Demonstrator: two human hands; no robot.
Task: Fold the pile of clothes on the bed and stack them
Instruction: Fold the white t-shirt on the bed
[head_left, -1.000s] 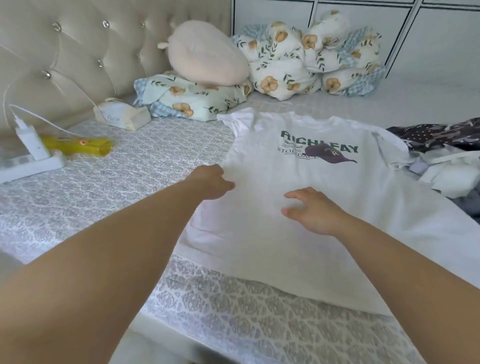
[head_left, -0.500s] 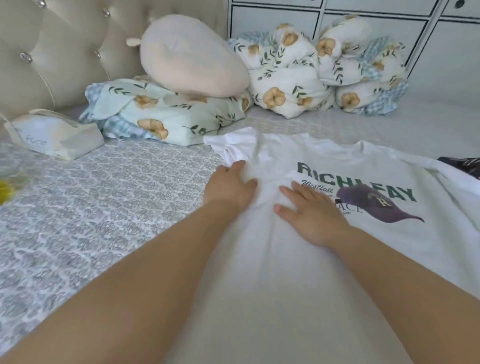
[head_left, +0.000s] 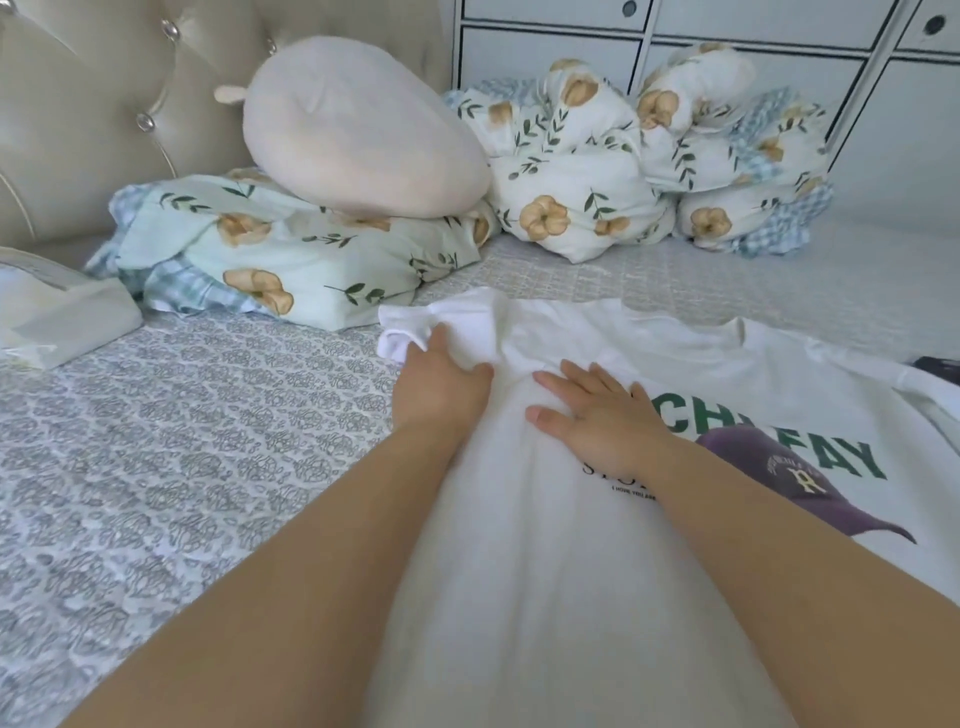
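both hands: left hand (head_left: 439, 387) grips white t-shirt (head_left: 545, 571) sleeve, right hand (head_left: 605, 418) presses it

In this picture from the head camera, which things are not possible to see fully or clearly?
- Left hand: its fingertips are buried in the bunched sleeve, so the grip is unclear.
- White T-shirt: the right hand and forearm cover part of the print; its hem is cut off at the bottom edge.
- Dark garment: mostly cut off at the right edge.
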